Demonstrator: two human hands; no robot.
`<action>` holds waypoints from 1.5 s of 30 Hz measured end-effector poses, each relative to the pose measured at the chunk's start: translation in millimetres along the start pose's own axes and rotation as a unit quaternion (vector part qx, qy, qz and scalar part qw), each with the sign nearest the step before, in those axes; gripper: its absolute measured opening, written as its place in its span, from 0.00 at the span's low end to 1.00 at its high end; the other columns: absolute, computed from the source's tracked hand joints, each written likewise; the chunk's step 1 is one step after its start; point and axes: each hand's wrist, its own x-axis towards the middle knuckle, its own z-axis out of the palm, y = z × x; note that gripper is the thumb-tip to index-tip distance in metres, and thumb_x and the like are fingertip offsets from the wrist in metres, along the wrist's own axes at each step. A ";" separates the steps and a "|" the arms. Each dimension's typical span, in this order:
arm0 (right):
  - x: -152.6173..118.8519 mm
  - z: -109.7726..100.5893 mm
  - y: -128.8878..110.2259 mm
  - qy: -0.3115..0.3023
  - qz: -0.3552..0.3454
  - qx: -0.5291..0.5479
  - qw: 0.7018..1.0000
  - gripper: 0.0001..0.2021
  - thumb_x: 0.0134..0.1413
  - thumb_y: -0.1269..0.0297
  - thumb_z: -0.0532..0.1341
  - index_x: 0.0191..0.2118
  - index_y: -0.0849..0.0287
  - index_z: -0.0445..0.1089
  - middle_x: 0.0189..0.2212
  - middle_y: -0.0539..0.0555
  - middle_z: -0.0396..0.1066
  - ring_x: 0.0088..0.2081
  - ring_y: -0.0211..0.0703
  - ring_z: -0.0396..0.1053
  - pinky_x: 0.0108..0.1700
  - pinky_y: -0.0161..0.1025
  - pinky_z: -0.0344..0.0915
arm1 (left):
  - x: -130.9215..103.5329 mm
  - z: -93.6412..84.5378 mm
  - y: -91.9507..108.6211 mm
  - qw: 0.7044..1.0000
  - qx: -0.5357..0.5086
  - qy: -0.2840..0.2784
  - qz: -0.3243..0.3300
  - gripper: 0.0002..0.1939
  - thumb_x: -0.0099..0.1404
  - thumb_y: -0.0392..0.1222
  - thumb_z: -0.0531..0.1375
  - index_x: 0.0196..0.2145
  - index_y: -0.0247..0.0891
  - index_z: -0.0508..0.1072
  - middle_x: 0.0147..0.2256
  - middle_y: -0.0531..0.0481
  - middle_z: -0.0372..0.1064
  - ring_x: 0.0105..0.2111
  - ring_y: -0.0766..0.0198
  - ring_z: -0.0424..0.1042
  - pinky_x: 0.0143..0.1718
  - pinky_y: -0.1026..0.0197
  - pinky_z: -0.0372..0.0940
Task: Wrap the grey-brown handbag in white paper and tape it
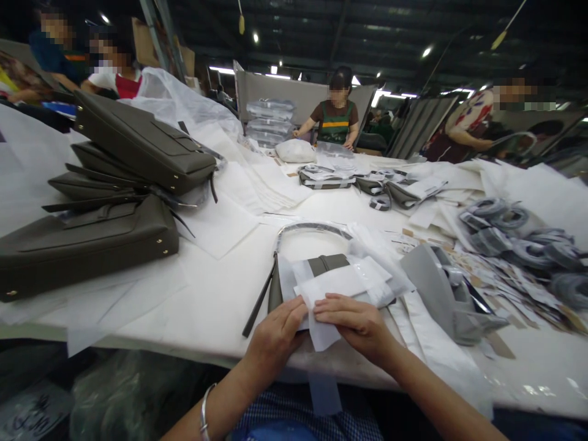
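Observation:
A grey handbag (327, 263) lies flat at the table's near edge, mostly covered by white wrapping paper (337, 288), its wrapped handle (312, 228) arching away from me. My left hand (274, 338) presses on the paper's left side over the bag. My right hand (356, 321) pinches the paper's lower edge, fingers curled on the sheet. Both hands touch each other over the same sheet.
Several dark grey handbags (105, 202) are stacked at the left on white sheets. Wrapped straps (514, 236) and paper scraps crowd the right. A grey strap piece (441, 294) lies beside my right hand. Other people work at the table's far side and at the left.

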 end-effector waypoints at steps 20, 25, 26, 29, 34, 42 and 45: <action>98.9 -1.2 64.7 -0.274 0.218 -0.253 0.902 0.14 0.67 0.63 0.55 0.49 0.62 0.74 0.50 0.63 0.76 0.53 0.56 0.72 0.60 0.56 0.58 | -2.5 -3.7 -1.6 0.995 0.065 -0.027 0.070 0.21 0.75 0.33 0.47 0.63 0.38 0.63 0.62 0.47 0.63 0.63 0.54 0.61 0.57 0.49 0.69; 107.9 9.6 67.7 -0.309 0.205 -0.219 0.903 0.14 0.68 0.65 0.53 0.41 0.56 0.76 0.44 0.56 0.79 0.48 0.49 0.74 0.63 0.56 0.52 | -1.6 -4.5 -1.3 0.994 0.070 -0.024 0.077 0.21 0.75 0.33 0.46 0.63 0.37 0.63 0.63 0.50 0.61 0.65 0.52 0.56 0.57 0.48 0.68; 109.5 11.4 67.6 -0.313 0.203 -0.211 0.904 0.14 0.68 0.64 0.52 0.41 0.56 0.76 0.43 0.55 0.79 0.48 0.48 0.74 0.64 0.55 0.52 | -1.6 -4.6 -1.3 0.994 0.074 -0.024 0.078 0.21 0.75 0.33 0.46 0.63 0.37 0.63 0.63 0.50 0.61 0.65 0.52 0.57 0.57 0.48 0.68; 112.0 15.8 67.1 -0.315 0.195 -0.195 0.908 0.14 0.68 0.65 0.52 0.42 0.56 0.77 0.46 0.55 0.79 0.51 0.47 0.73 0.65 0.56 0.49 | -2.2 -4.4 -1.5 0.993 0.083 -0.024 0.079 0.21 0.76 0.33 0.45 0.62 0.38 0.64 0.62 0.50 0.62 0.63 0.54 0.60 0.57 0.50 0.69; 98.0 12.1 58.8 -0.293 0.184 -0.183 0.920 0.16 0.69 0.66 0.51 0.51 0.58 0.74 0.56 0.57 0.72 0.63 0.52 0.61 0.66 0.58 0.50 | -2.7 -3.8 -0.9 0.994 0.081 -0.017 0.075 0.20 0.76 0.33 0.46 0.61 0.39 0.65 0.61 0.50 0.65 0.60 0.58 0.65 0.57 0.53 0.68; 68.4 -5.6 41.2 -0.219 0.142 -0.147 0.954 0.20 0.70 0.61 0.49 0.57 0.63 0.71 0.56 0.60 0.72 0.62 0.47 0.63 0.66 0.51 0.57 | 12.6 -14.0 -36.5 0.990 0.000 -0.076 0.121 0.20 0.76 0.35 0.49 0.62 0.41 0.64 0.59 0.49 0.67 0.60 0.61 0.65 0.60 0.53 0.66; 66.6 -6.6 37.6 -0.200 0.144 -0.159 0.956 0.19 0.70 0.62 0.49 0.53 0.62 0.73 0.53 0.60 0.74 0.60 0.48 0.66 0.65 0.52 0.60 | 20.1 -18.7 -52.8 0.983 -0.018 -0.109 0.146 0.20 0.75 0.35 0.51 0.62 0.43 0.64 0.59 0.49 0.68 0.60 0.62 0.65 0.60 0.55 0.66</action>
